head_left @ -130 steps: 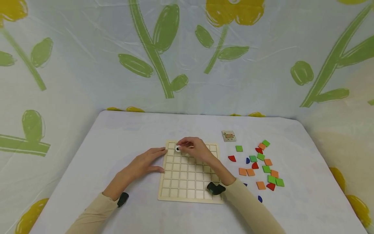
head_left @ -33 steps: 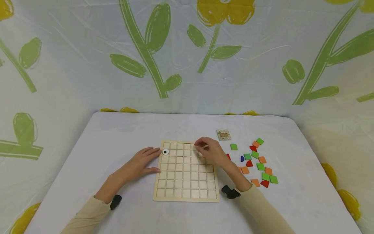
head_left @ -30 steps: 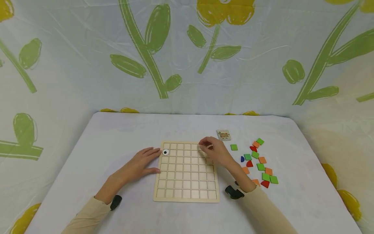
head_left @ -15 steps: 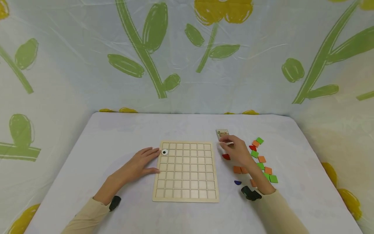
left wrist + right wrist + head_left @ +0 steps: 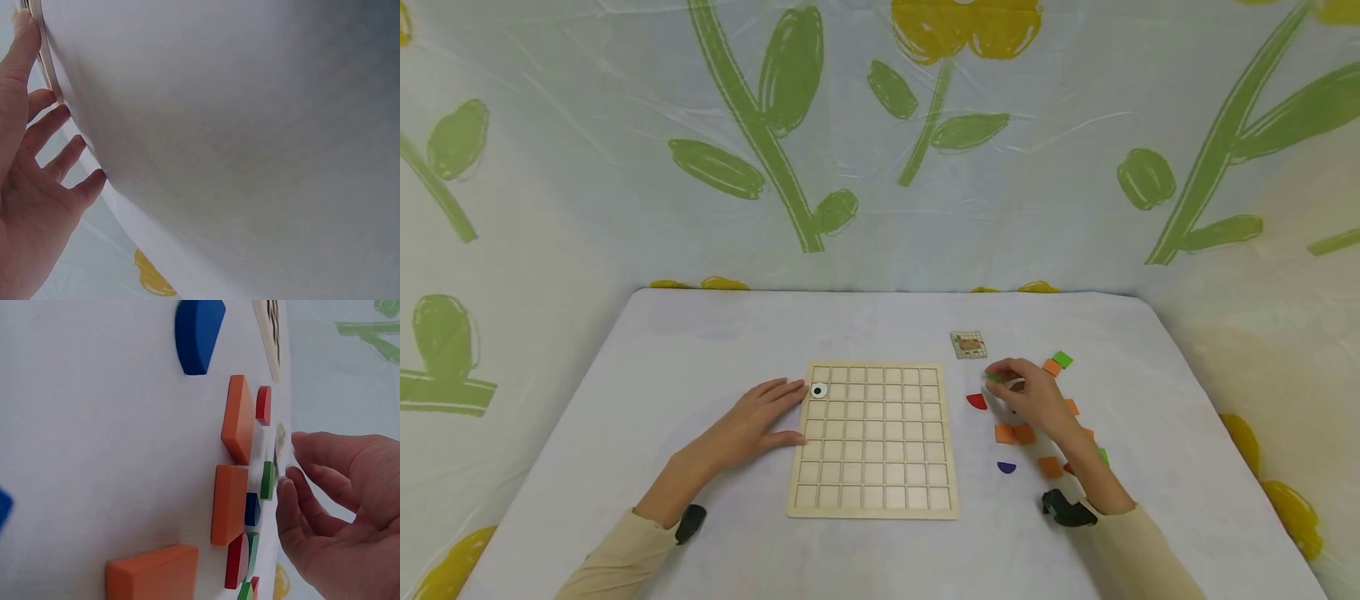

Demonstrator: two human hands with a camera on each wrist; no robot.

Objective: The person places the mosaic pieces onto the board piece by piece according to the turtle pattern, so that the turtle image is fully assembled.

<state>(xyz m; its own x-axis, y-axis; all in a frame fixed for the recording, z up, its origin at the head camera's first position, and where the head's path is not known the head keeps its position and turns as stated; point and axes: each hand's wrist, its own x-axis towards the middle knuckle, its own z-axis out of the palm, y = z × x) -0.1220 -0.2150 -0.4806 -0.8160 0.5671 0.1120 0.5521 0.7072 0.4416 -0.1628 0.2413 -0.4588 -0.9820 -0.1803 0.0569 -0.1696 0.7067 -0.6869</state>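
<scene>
**Right hand (image 5: 1030, 396) reaches over a green tile (image 5: 994, 377), fingers slightly parted**

The pale surface (image 5: 730, 333) runs off the bottom of the head view. The gridded wooden board (image 5: 951, 467) lies flat on it; in the right wrist view only a sliver of the board shows, cut off at the top. The left sleeve (image 5: 625, 554) and right sleeve (image 5: 1138, 550) also leave the head view at its lower edge.

The left hand (image 5: 741, 433) has its fingers spread, tips and thumb resting at the board's left edge. The right hand has its fingers curved, with a narrow gap between thumb and forefinger and nothing gripped there. In the right wrist view the green tile sits on the surface just beside those tips; from the head they partly cover it, and whether they touch it I cannot tell.

A card (image 5: 969, 344) lies beyond the right hand, its print too small to make out. Two orange tiles (image 5: 1014, 434) lie side by side nearer the person. The right forearm hides parts of several other pieces. A red piece (image 5: 977, 402) lies between board and right hand, and a blue piece (image 5: 1006, 467) nearer the person. The white eye disc (image 5: 818, 390) sits in the board's left column, second row down.
</scene>
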